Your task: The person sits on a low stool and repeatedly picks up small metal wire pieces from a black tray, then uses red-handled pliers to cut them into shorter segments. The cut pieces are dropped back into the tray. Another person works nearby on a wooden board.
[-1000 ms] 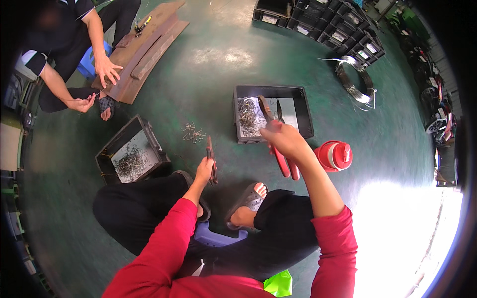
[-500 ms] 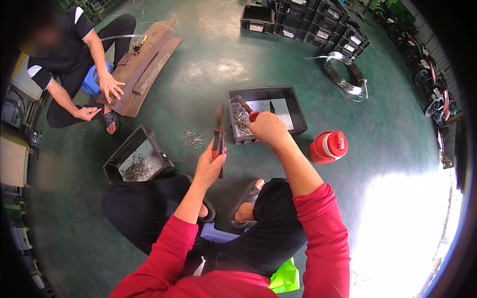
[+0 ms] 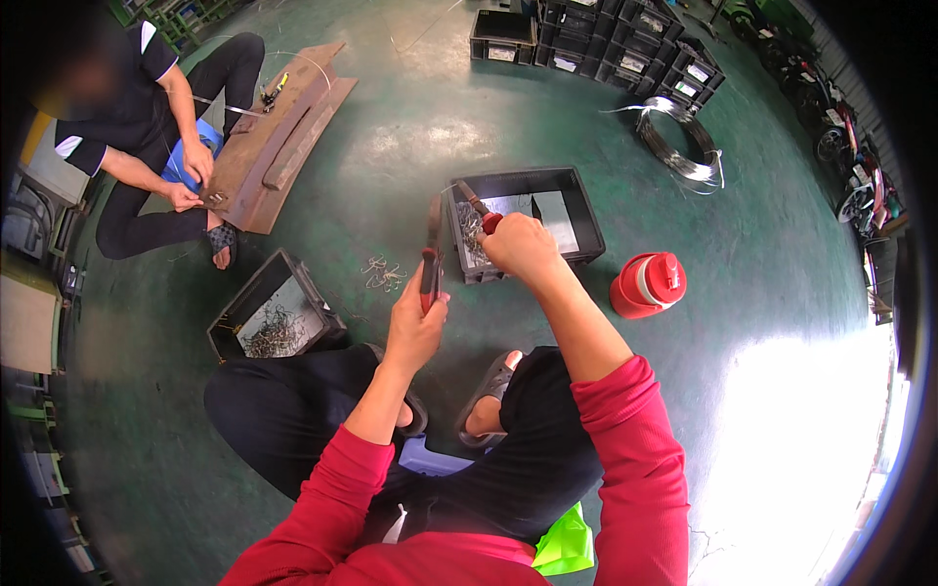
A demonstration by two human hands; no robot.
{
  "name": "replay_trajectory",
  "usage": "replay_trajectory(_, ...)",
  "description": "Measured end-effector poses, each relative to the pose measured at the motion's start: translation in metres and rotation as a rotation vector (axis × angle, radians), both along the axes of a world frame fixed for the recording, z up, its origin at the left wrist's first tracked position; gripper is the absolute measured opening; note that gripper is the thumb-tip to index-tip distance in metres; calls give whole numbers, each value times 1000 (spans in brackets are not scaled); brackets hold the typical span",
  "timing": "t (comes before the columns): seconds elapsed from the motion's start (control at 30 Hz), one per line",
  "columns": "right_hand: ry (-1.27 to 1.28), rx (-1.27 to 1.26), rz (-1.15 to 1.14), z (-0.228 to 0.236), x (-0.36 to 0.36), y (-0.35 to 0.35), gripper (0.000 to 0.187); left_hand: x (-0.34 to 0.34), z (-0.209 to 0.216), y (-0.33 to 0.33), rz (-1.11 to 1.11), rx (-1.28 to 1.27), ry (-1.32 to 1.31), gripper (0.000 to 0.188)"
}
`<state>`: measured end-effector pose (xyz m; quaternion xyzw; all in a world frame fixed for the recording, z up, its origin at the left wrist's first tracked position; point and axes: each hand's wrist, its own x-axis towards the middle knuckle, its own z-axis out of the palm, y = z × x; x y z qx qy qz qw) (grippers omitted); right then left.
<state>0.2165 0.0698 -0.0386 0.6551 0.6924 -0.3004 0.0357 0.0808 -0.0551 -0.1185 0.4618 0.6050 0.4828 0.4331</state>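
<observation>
My left hand (image 3: 414,332) is closed round red-handled pliers (image 3: 430,278), which point upward beside the black crate (image 3: 590,220) in front of me. Over that crate's left part, my right hand (image 3: 525,246) grips a second red-handled tool, apparently also pliers (image 3: 471,195), its metal end slanting up and left. Small bent wire pieces (image 3: 471,232) lie below it on the crate's pale lining. More bent wire pieces (image 3: 385,274) are scattered on the floor left of my left hand. Whether either tool's jaws hold a wire is too small to tell.
Another black crate (image 3: 318,289) with a wire pile (image 3: 277,334) stands by my left knee. A red jug (image 3: 649,285) is at right. Farther off are a wire coil (image 3: 676,145) and stacked crates (image 3: 611,49). A co-worker sits far left beside a rusty metal piece (image 3: 283,146).
My right hand has shifted slightly left with its pliers; my left hand has moved only a little. The co-worker's hands, apart before, are now close together at the metal piece's near end.
</observation>
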Motion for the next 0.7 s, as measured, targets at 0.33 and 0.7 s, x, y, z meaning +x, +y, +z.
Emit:
replay_trajectory(0.33, 185, -99, 2, -14, 7, 3, 45, 3, 6, 0, 8, 200, 433, 62)
replay_trajectory(0.7, 375, -261, -30, 1, 14, 3, 42, -1, -6, 5, 30, 243, 696, 79)
